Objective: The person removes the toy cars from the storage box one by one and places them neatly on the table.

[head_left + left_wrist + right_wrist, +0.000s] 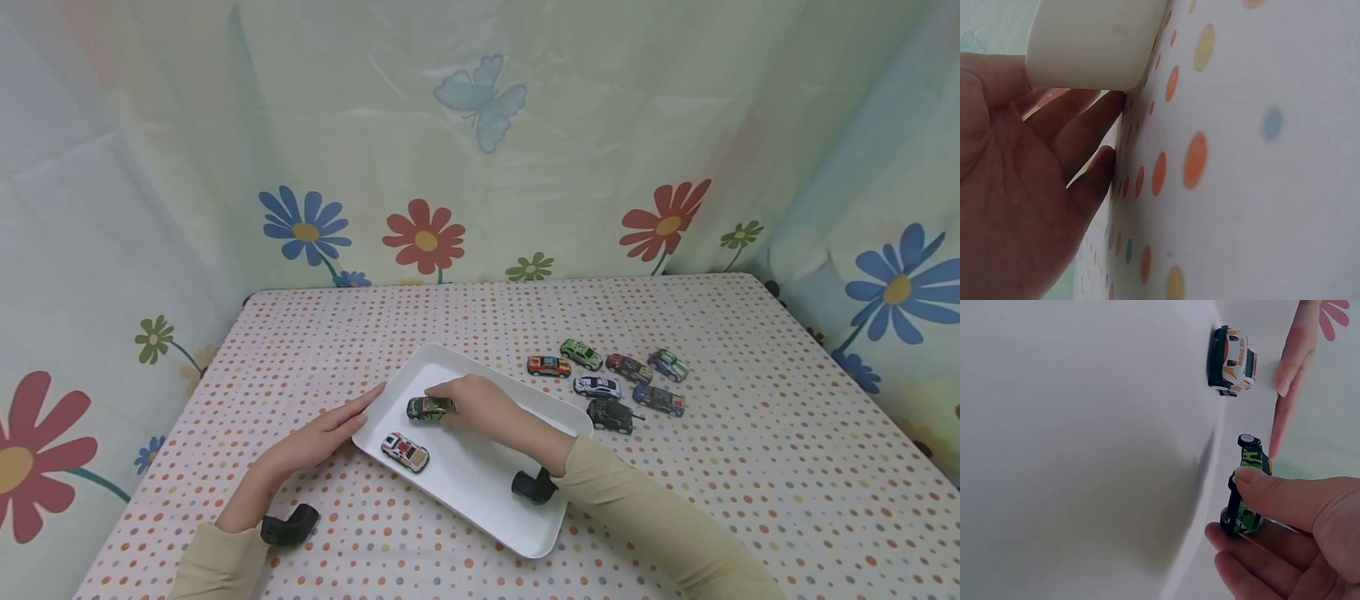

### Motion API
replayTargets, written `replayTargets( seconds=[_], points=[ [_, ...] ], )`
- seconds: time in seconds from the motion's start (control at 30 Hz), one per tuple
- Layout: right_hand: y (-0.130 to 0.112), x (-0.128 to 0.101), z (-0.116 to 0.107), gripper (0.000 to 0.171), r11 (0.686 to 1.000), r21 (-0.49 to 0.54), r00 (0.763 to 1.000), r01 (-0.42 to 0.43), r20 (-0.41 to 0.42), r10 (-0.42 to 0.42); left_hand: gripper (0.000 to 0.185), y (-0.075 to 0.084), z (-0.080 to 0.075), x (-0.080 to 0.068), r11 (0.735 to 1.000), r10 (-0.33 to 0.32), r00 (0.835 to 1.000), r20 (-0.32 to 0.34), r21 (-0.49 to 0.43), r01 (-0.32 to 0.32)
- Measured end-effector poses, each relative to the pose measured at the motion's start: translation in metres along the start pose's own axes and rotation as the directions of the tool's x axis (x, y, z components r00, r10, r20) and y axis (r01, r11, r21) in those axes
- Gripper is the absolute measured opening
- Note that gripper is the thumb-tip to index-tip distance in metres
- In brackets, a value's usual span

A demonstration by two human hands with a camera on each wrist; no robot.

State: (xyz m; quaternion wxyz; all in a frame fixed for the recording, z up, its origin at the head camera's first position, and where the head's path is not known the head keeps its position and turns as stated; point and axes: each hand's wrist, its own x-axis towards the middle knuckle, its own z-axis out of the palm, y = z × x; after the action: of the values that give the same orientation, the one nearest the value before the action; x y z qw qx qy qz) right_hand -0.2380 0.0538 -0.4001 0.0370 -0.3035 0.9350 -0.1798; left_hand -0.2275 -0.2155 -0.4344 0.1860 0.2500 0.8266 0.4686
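My right hand (pixel 480 407) pinches a green and black toy car (pixel 426 407) between thumb and fingers, over the far left part of a white tray (pixel 468 492). The right wrist view shows that toy car (pixel 1249 487) held by its sides, wheels toward the tray floor. A white, red and tan toy car (pixel 406 452) sits in the tray, nearer the left long side. My left hand (pixel 318 437) touches the tray's left corner with fairly straight fingers. Close up in the left wrist view, the fingers (pixel 1082 134) lie against the tray's outer wall (pixel 1091 44).
Right of the tray, several toy cars stand grouped on the dotted tablecloth (pixel 720 467), among them a green car (pixel 581 354), a red one (pixel 548 366) and a white one (pixel 597 386). A black tank-like vehicle (pixel 611 415) is close to the tray's right corner.
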Motion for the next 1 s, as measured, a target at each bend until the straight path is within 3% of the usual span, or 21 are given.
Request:
replayTargets(
  seconds=[0.4, 0.63, 1.0],
  points=[
    [0.006, -0.012, -0.025, 0.043, 0.992, 0.125, 0.997, 0.012, -0.077, -0.003, 0.05, 0.0, 0.001, -0.002, 0.999, 0.011, 1.0, -0.014, 0.033, -0.01],
    [0.023, -0.029, -0.051, 0.045, 0.975, 0.221, 0.989, -0.027, -0.137, 0.058, 0.049, 0.004, 0.0, 0.001, 1.0, -0.015, 1.0, -0.017, 0.023, 0.015],
    [0.061, -0.063, -0.075, 0.048, 0.972, 0.212, 0.968, -0.104, -0.203, 0.148, 0.049, 0.001, 0.002, 0.0, 1.0, 0.009, 1.0, -0.01, 0.02, -0.009]
  ],
)
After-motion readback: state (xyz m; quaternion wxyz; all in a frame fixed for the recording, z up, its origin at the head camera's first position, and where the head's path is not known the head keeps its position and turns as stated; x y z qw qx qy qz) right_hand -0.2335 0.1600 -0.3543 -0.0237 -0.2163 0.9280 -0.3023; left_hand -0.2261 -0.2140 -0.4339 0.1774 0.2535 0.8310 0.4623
